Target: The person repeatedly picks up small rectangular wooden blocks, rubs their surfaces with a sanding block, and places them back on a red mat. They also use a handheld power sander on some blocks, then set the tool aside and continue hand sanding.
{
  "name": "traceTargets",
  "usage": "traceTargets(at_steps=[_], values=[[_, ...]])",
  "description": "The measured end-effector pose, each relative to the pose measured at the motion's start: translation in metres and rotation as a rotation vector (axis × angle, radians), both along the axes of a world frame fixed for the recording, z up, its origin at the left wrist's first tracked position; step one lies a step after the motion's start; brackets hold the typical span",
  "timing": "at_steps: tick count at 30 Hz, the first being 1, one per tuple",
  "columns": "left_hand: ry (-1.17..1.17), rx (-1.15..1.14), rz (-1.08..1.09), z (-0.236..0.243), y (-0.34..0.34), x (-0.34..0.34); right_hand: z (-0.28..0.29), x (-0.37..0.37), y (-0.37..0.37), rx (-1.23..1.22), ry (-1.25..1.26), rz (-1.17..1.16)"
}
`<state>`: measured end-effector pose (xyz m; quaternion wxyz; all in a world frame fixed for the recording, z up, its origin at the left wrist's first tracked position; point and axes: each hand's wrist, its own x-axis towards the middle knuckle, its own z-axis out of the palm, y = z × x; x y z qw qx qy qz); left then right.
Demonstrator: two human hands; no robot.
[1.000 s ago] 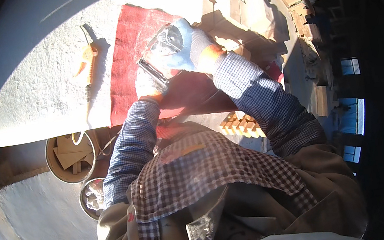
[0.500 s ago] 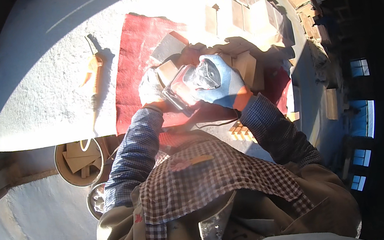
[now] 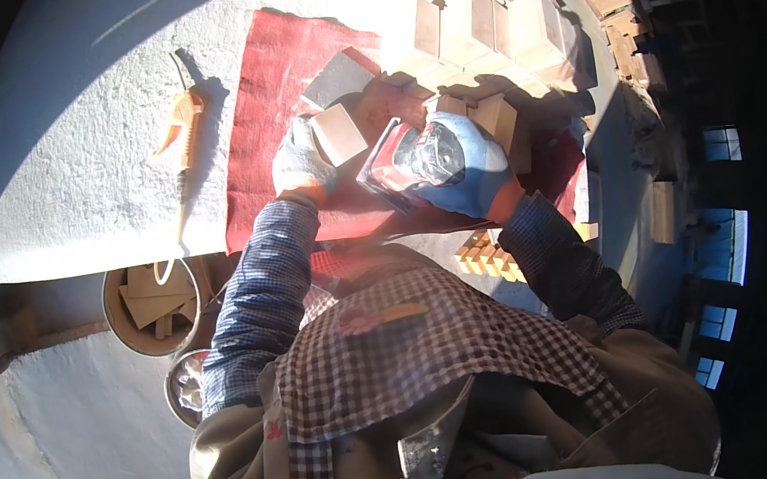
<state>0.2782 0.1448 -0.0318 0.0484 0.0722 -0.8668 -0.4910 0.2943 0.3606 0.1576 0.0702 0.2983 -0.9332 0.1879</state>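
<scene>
My left hand, in a pale glove with an orange cuff, is closed on a small light wooden block, its flat face turned up. In my right hand, gloved in blue, is a red and black palm sander, gripped over its rounded top. The sander sits just right of the block, apart from it. Under both hands lies a red cloth. A grey flat pad rests on the cloth beyond the block. Loose wooden blocks lie just past my right hand.
Stacked wooden blocks stand at the far right in bright sun. An orange air blow gun with a hose lies at left on the white-covered table. Below its edge stand a round bin of wood offcuts and a smaller bucket.
My right hand has moved the sander rightward, away from the block in my left hand. The block's face now shows uncovered, tilted toward me.
</scene>
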Motion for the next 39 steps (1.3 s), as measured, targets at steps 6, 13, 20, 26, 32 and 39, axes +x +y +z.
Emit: traceTargets(at_steps=[6,13,20,26,32,39], values=[[-0.207,0.008,-0.114,0.011,-0.011,-0.005,-0.005,0.019,-0.022,0.218,0.105,0.3],[0.064,-0.084,-0.192,0.013,-0.016,0.001,-0.003,0.022,0.019,0.216,-0.079,-0.12],[0.453,-0.514,-0.43,-0.003,-0.061,0.006,-0.012,0.032,0.022,-0.04,0.007,-0.152],[0.083,-0.228,-0.175,-0.007,-0.043,0.075,-0.027,0.034,-0.012,-0.035,-0.087,-0.132],[0.038,-0.51,-0.159,-0.014,-0.008,0.046,-0.033,-0.024,-0.106,0.144,-0.38,-0.198],[0.115,-0.315,-0.057,-0.01,-0.013,0.045,-0.032,-0.078,-0.144,0.201,-0.329,-0.198]])
